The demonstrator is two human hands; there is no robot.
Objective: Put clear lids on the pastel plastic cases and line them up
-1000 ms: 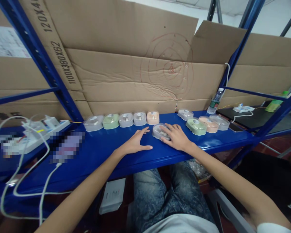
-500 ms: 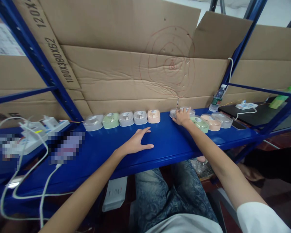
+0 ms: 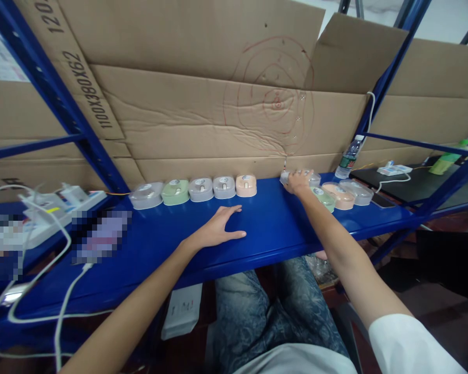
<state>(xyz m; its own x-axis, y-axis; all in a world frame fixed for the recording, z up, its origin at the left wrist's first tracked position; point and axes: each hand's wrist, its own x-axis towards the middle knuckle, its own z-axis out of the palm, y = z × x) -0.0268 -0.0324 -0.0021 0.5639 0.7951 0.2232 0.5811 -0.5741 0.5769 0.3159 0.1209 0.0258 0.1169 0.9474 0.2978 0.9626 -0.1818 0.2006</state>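
Note:
My right hand (image 3: 298, 182) is closed over a pale grey plastic box (image 3: 284, 177) at the back of the blue shelf, and hides most of it. Close beside that hand are a clear box (image 3: 314, 178), a green box (image 3: 323, 198), a peach box (image 3: 338, 196) and another clear one (image 3: 356, 192). My left hand (image 3: 220, 227) hovers over or rests on the shelf, thumb and fingers apart, holding nothing. Behind it a row of similar boxes runs along the back, from a clear box (image 3: 146, 196) and a green box (image 3: 176, 192) to a peach box (image 3: 246, 185).
Cardboard (image 3: 187, 104) stands behind the blue shelf (image 3: 257, 228). To the right is a water bottle (image 3: 348, 160) beside a blue post. At the left lie a power strip (image 3: 66, 213), white cables (image 3: 64, 306) and a blurred-out phone (image 3: 103, 236).
My right hand has shifted slightly right, and the grey box under it has moved closer to the other boxes. My left hand keeps its pose. The view has turned slightly.

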